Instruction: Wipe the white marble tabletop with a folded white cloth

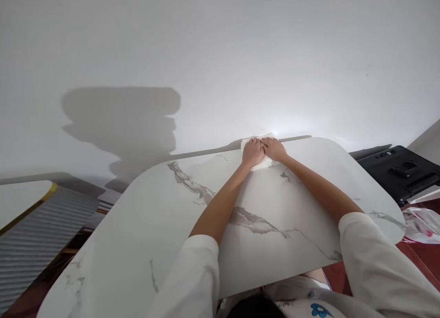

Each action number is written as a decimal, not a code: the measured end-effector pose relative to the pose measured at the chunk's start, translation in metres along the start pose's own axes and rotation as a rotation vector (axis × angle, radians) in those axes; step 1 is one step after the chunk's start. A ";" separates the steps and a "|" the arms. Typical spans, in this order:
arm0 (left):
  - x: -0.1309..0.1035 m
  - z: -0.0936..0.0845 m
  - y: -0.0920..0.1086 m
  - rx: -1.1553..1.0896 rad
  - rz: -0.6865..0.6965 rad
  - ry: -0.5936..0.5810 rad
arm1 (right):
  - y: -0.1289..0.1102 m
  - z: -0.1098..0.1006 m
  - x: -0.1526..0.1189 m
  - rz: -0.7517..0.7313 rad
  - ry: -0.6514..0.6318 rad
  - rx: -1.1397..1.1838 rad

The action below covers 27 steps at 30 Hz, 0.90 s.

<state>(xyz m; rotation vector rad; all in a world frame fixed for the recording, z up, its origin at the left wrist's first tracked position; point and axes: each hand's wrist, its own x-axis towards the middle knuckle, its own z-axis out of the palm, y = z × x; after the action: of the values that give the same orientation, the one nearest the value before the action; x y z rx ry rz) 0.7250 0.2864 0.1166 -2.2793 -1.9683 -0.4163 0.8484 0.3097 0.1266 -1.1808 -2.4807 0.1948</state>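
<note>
Both hands rest together on a thin white cloth [264,164] with a wavy edge, at the far edge of a white marble-patterned table [192,226]. My left hand [253,152] is curled over the cloth's left part, fingers bent and pressing it down. Touching it on the right is my right hand [274,148], its fingers closed on the cloth and pointing toward the left hand. Parts of the cloth stick out behind and in front of the hands. What lies beneath the palms is hidden.
A plain wall [220,57] rises right behind the table. At left stands a ribbed grey cabinet [44,244] with a gold-edged white top. To the right are a black suitcase [402,171] and a clear plastic bag [422,224] by the reddish floor.
</note>
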 end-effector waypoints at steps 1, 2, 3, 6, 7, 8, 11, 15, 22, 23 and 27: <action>0.001 0.000 0.006 -0.004 0.003 -0.005 | 0.004 -0.002 -0.003 0.015 0.008 -0.009; 0.002 0.000 0.011 -0.009 0.004 -0.009 | 0.006 -0.003 -0.006 0.028 0.014 -0.020; 0.002 0.000 0.015 -0.013 0.004 -0.011 | 0.008 -0.005 -0.009 0.040 0.017 -0.029; -0.004 -0.003 0.026 -0.024 0.008 -0.022 | 0.007 -0.009 -0.022 0.070 0.023 -0.053; -0.007 -0.004 0.029 -0.028 0.012 -0.031 | 0.005 -0.010 -0.026 0.082 0.024 -0.058; -0.011 -0.005 0.033 -0.030 0.017 -0.041 | 0.003 -0.012 -0.032 0.095 0.024 -0.061; -0.028 -0.012 0.044 -0.033 0.042 -0.066 | -0.004 -0.018 -0.053 0.125 0.014 -0.068; -0.063 -0.024 0.059 -0.062 0.083 -0.075 | -0.022 -0.026 -0.089 0.140 -0.018 -0.101; -0.141 -0.052 0.086 -0.087 0.089 -0.119 | -0.068 -0.042 -0.163 0.136 -0.054 -0.135; -0.151 -0.055 0.090 -0.087 0.079 -0.120 | -0.073 -0.044 -0.173 0.129 -0.055 -0.131; -0.186 -0.066 0.103 -0.106 0.082 -0.125 | -0.092 -0.051 -0.206 0.119 -0.035 -0.131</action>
<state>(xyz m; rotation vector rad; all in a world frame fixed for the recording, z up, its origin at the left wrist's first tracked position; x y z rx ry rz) 0.7937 0.0759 0.1399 -2.4990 -1.9437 -0.3874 0.9210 0.0901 0.1416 -1.3913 -2.4874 0.0869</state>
